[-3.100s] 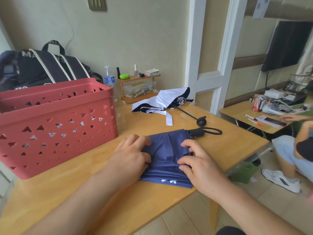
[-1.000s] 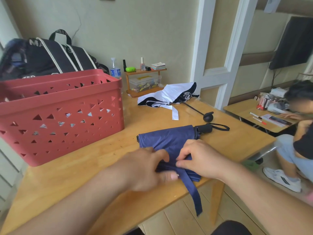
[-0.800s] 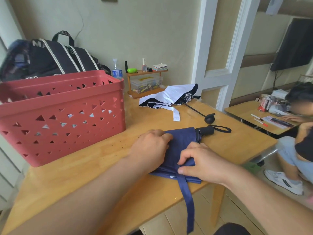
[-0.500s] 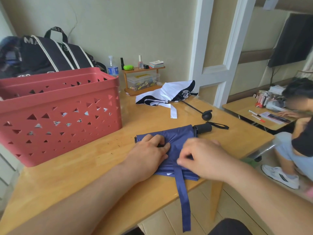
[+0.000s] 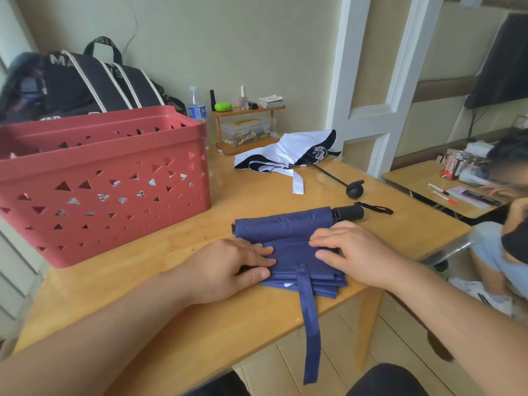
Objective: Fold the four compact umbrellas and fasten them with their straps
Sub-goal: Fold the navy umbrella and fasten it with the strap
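Wooden bench (image 5: pixel 200 324) is carrying the navy umbrella (image 5: pixel 288 238) near its front edge, strap (image 5: pixel 310 324) dangling off. Left hand (image 5: pixel 228 270) and right hand (image 5: pixel 357 250) are lying nearly flat, gripping nothing, pinning the pleats, probably ready for rolling.

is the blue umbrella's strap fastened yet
Not fastened: the strap hangs loose over the table edge, not wrapped round the blue umbrella.

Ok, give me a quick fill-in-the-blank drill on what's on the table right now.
1. Both hands, left hand and right hand, press flat on the ____ umbrella.
2. Its strap hangs over the table's ____ edge, unfastened.
3. The white umbrella lies ____ the blue one, its shaft still extended.
4. The big basket on the left is ____.

Missing words: blue; near; behind; red
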`<act>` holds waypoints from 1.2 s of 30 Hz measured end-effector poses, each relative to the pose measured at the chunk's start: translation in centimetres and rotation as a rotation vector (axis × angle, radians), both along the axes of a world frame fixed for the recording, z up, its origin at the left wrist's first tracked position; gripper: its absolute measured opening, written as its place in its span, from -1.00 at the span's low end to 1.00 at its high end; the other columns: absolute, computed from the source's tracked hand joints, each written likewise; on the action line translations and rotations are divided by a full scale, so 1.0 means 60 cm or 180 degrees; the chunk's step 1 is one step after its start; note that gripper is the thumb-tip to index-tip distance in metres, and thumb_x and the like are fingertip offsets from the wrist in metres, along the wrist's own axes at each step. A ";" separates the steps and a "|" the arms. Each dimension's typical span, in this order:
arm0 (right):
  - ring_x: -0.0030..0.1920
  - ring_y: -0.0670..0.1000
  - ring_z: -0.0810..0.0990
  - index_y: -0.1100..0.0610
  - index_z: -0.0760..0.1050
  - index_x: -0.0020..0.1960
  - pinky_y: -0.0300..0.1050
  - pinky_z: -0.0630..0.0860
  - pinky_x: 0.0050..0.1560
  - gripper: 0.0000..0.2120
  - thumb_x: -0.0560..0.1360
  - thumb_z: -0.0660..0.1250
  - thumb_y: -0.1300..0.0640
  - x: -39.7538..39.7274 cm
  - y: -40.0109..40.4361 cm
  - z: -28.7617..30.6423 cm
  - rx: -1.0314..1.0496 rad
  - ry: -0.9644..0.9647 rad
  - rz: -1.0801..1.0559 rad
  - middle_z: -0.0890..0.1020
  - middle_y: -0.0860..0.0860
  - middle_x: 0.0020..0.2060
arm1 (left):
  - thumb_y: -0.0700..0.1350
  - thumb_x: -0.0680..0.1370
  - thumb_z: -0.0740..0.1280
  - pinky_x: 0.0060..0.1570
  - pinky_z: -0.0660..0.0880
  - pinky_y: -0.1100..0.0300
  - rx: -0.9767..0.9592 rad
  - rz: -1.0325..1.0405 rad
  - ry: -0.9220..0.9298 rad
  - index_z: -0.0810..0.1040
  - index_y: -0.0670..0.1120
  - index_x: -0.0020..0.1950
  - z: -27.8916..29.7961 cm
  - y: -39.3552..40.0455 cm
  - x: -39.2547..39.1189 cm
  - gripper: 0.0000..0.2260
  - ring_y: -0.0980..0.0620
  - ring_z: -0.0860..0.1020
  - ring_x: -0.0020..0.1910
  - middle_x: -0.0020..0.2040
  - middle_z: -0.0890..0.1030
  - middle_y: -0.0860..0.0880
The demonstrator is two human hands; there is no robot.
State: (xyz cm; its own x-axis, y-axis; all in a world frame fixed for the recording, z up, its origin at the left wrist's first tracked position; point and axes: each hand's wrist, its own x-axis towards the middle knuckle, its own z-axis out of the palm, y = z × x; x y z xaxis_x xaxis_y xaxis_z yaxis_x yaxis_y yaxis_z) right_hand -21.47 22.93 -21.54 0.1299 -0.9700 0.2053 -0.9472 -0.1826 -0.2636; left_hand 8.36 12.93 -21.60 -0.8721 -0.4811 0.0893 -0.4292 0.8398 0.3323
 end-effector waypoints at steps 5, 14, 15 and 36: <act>0.24 -0.17 0.39 -0.09 0.56 0.42 -0.26 0.32 0.37 -0.66 0.66 0.32 -0.03 0.004 0.001 -0.008 0.0008 -0.0036 -0.0070 0.51 -0.42 0.24 | 0.18 0.65 0.21 -0.07 0.57 0.03 -0.0536 0.0843 -0.0180 0.52 0.13 -0.01 0.064 -0.008 -0.059 -0.82 -0.03 0.60 -0.09 -0.16 0.64 0.10; 0.24 -0.14 0.39 -0.13 0.50 0.47 -0.26 0.31 0.39 -0.64 0.68 0.27 -0.07 0.002 0.007 -0.001 0.0205 0.0075 -0.0102 0.48 -0.40 0.36 | 0.38 0.48 0.42 0.31 0.46 -0.07 -0.0238 0.1101 -0.0877 0.32 0.21 0.56 0.069 -0.067 -0.155 -0.30 -0.16 0.45 0.38 0.37 0.49 -0.06; 0.26 -0.16 0.38 -0.14 0.49 0.48 -0.29 0.29 0.39 -0.63 0.68 0.26 -0.07 0.004 0.009 -0.002 0.0202 0.0056 -0.0122 0.47 -0.39 0.38 | 0.42 0.45 0.42 0.30 0.48 -0.07 -0.0101 0.1199 -0.0876 0.36 0.20 0.53 0.060 -0.076 -0.149 -0.29 -0.15 0.48 0.35 0.35 0.50 -0.05; 0.38 0.04 0.36 -0.20 0.28 0.55 0.05 0.44 0.24 -0.27 0.48 0.21 -0.50 0.007 -0.130 0.048 0.0726 0.0902 -0.0195 0.46 -0.11 0.27 | 0.64 0.23 0.32 -0.13 0.51 0.05 0.0071 0.1820 -0.1363 0.50 -0.08 0.04 0.052 -0.083 -0.152 -0.18 -0.06 0.56 -0.09 -0.09 0.58 -0.04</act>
State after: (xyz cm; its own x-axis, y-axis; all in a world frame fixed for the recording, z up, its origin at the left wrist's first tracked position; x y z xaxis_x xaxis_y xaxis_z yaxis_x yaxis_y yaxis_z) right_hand -21.04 15.12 -18.63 0.0908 -0.9945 -0.0528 -0.9958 -0.0900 -0.0167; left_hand -0.77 7.93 -18.48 -0.4390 -0.8712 -0.2198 -0.8970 0.4392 0.0507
